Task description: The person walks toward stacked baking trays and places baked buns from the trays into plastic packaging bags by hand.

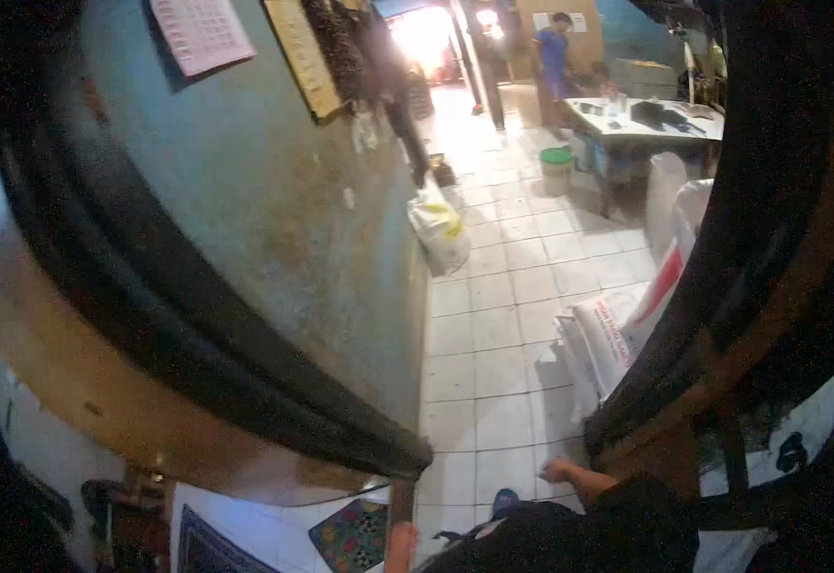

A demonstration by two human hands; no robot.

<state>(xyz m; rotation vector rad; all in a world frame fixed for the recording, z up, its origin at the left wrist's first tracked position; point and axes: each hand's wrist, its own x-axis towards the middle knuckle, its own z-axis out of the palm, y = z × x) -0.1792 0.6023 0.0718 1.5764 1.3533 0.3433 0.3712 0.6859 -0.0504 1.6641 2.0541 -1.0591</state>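
Note:
My right hand (560, 470) hangs low in front of my dark clothing, its fingers loosely curled in, with nothing visible in it. It is nearest to the dark door frame on the right and hangs above the white tiles. At the bottom edge, my left hand (401, 542) is partly in view beside the left door post (402, 506); its fingers are too unclear to make out. A blue shoe (505, 498) shows between the hands, on the tiled floor (498, 372).
White printed sacks (603, 339) lean along the right side. A plastic bag (438, 229) hangs by the left wall. Farther off are a green-lidded bucket (556, 167), a table (646, 122) with things on it, and a person in blue (552, 62). A patterned mat (350, 535) lies lower left.

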